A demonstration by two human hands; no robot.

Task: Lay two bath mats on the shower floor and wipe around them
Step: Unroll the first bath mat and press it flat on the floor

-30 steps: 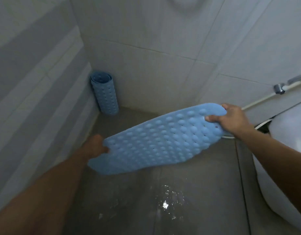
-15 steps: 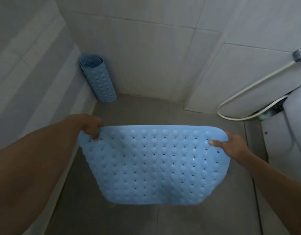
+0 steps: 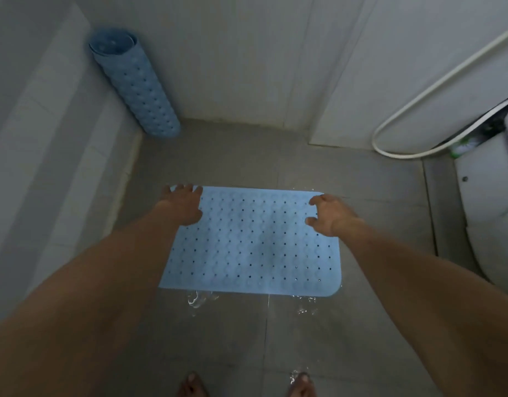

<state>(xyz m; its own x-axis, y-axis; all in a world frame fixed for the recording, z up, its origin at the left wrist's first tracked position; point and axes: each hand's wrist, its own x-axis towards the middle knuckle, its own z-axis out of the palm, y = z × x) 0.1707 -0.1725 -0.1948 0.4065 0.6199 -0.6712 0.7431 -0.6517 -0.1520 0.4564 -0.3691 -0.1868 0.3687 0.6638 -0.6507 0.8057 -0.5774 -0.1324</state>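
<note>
A light blue bath mat (image 3: 252, 247) with bumps and small holes lies flat on the wet grey shower floor (image 3: 247, 161). My left hand (image 3: 182, 203) is over its far left corner, fingers spread and straight. My right hand (image 3: 330, 214) hovers at the far right corner with fingers loosely curled, holding nothing. A second blue mat (image 3: 132, 81), rolled into a tube, leans upright in the far left corner against the tiled walls.
A white toilet (image 3: 493, 202) stands at the right, with a white hose (image 3: 418, 110) looping down the wall beside it. Water glistens on the floor in front of the mat. My bare toes (image 3: 192, 382) show at the bottom edge.
Both hands lowered the mat from mid-air to the floor, where it now lies flat. The fingers have let go of its far edge.
</note>
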